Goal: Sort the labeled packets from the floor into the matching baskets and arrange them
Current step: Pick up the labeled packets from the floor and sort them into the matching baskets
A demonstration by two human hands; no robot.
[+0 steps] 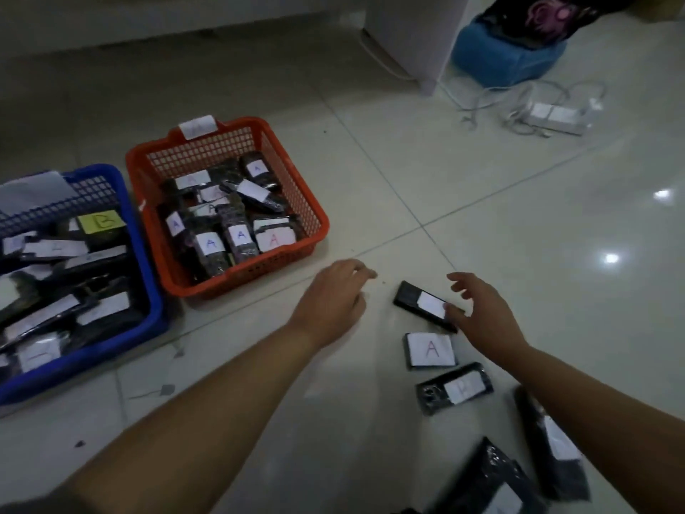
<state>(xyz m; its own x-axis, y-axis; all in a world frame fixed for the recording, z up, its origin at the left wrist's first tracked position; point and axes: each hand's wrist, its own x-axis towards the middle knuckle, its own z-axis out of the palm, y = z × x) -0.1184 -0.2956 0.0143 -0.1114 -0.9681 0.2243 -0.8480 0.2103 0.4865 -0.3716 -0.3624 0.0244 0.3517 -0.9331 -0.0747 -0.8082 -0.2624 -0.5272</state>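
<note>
Several dark packets with white labels lie on the tiled floor at lower right. The farthest packet [417, 298] lies just under my right hand [482, 313], whose spread fingers touch its near end without gripping it. Below it sits a packet marked A [432, 351], then another labelled packet [457, 387]. My left hand [333, 302] hovers over bare floor, fingers loosely curled, holding nothing. The orange basket [296, 187] holds several packets marked A. The blue basket [148, 291] at the left holds several packets and a yellow B label [101, 221].
Two more packets [556, 450] lie at the bottom right by my right forearm. A white power strip with tangled cables [552, 115] sits at the far right. A blue cushion [508, 61] and a white cabinet corner [419, 42] stand beyond.
</note>
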